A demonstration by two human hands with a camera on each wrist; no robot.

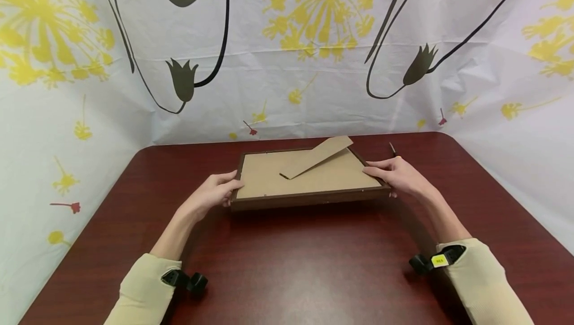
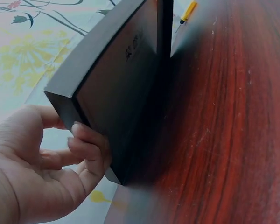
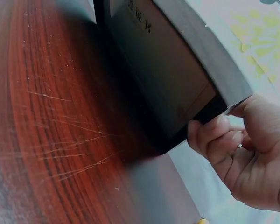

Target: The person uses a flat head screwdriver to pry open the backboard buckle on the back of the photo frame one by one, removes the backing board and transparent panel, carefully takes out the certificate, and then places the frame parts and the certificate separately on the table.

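Note:
A picture frame (image 1: pixel 309 198) is held face down over the table, its brown backing board (image 1: pixel 262 173) upward. A cardboard stand leg (image 1: pixel 319 157) slants across the backing. My left hand (image 1: pixel 214 190) grips the frame's left side, thumb on top and fingers curled below. On the opposite side, my right hand (image 1: pixel 400 175) holds the dark border the same way. From the left wrist view, the frame's front pane (image 2: pixel 126 88) faces the tabletop, with a shadowed gap beneath. Dark printed characters (image 3: pixel 139 18) show on the front in the right wrist view.
A screwdriver (image 2: pixel 188 12) with a yellow handle lies on the dark red wooden table (image 1: pixel 305 265), beyond the right hand in the head view. A white sheet (image 1: pixel 278 85) with flower prints hangs behind the table and along both sides.

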